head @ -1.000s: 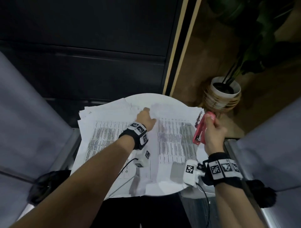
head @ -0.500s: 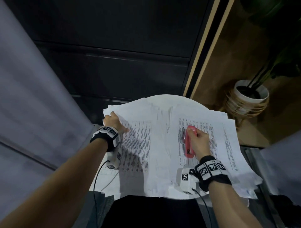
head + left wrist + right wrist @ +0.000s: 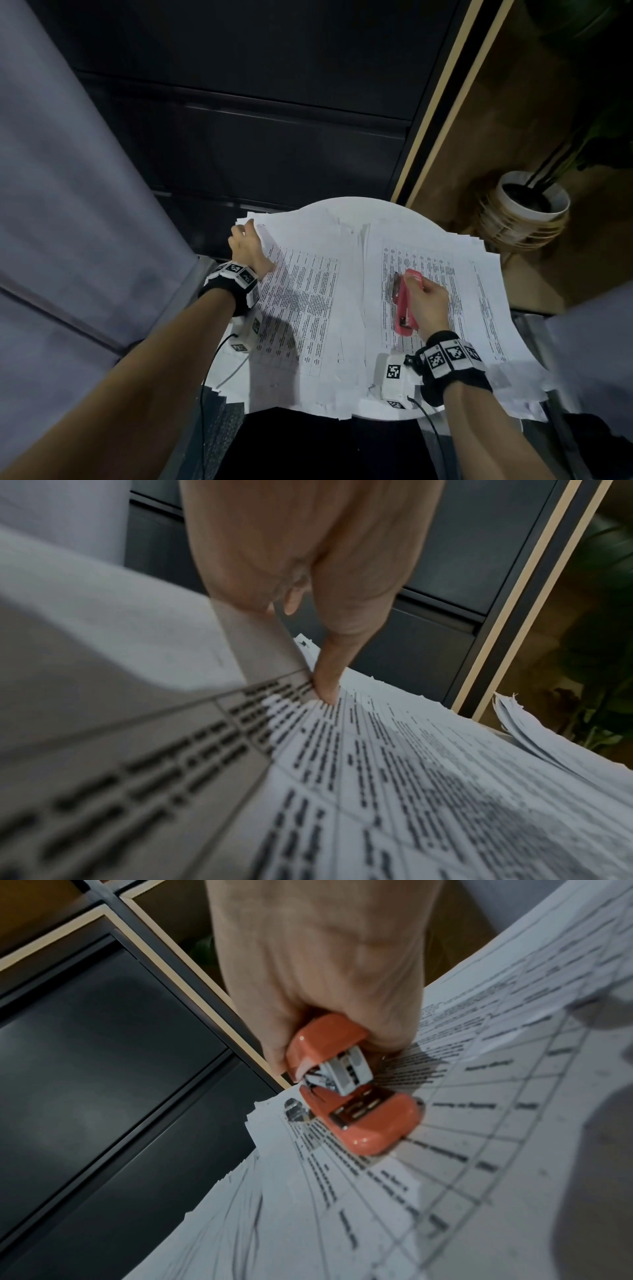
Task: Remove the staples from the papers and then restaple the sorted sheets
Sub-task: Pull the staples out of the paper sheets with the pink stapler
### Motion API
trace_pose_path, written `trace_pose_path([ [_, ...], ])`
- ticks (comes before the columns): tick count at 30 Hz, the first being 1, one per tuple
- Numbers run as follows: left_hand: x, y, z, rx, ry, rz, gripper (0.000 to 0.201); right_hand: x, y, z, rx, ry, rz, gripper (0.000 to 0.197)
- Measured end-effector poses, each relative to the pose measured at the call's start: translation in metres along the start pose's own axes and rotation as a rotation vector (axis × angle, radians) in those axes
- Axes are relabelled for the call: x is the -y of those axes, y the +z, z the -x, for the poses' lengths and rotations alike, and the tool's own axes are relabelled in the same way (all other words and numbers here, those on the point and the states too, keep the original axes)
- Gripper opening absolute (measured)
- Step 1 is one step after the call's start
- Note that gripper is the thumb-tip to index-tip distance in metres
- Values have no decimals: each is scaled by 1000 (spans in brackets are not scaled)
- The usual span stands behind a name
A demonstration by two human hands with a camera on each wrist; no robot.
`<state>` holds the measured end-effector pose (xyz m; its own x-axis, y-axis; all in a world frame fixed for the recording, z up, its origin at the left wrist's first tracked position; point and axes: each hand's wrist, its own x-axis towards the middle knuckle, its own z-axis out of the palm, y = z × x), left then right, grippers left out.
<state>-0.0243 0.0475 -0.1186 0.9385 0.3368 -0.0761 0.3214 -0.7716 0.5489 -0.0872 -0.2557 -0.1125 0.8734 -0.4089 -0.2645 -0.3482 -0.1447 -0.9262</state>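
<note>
**Head view: two hands on the spread papers**

Head view showed a round white counter (image 3: 356, 205) covered by two overlapping stacks of printed papers — a left stack (image 3: 308, 308) and a right stack (image 3: 479, 308), both with tables of text facing up. The left hand (image 3: 246, 246) sat at the far left corner of the left stack. From the left wrist camera, its fingers (image 3: 325, 680) were curled, with one fingertip pressed down on the printed page while a top sheet (image 3: 137, 669) stood lifted and bent back against the hand; the hand pinched that sheet at its corner.

The right hand (image 3: 428, 305) lay on the right stack, its fingers wrapped around a red stapler (image 3: 406, 305). The stapler rested on the paper, long axis running near to far. The right wrist camera showed the stapler (image 3: 352, 1093) with its mouth slightly parted, nose pointing toward the far edge of the sheets — no paper between its halves.

Beyond the counter on the right stood a potted plant (image 3: 534, 205) on a wooden floor.
</note>
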Motion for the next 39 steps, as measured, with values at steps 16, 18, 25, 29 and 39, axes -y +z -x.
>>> trace_pose_path([
  [16, 3, -17, -5, -19, -265, 492, 26, 5, 3, 7, -24, -8, -3, 18],
  [18, 2, -21, -1, -47, -213, 502, 27, 5, 3, 7, -24, -8, -3, 17],
  [25, -8, -44, 16, 153, 66, 804, 35, 4, 3, 8, -17, 16, -1, 20],
  [29, -20, -46, 21, 320, -54, 762, 93, 5, 3, 8, -10, 41, -16, 19],
  [39, -30, -90, 19, 340, 19, 874, 20, 6, 0, 9, -3, 50, -31, 17],
])
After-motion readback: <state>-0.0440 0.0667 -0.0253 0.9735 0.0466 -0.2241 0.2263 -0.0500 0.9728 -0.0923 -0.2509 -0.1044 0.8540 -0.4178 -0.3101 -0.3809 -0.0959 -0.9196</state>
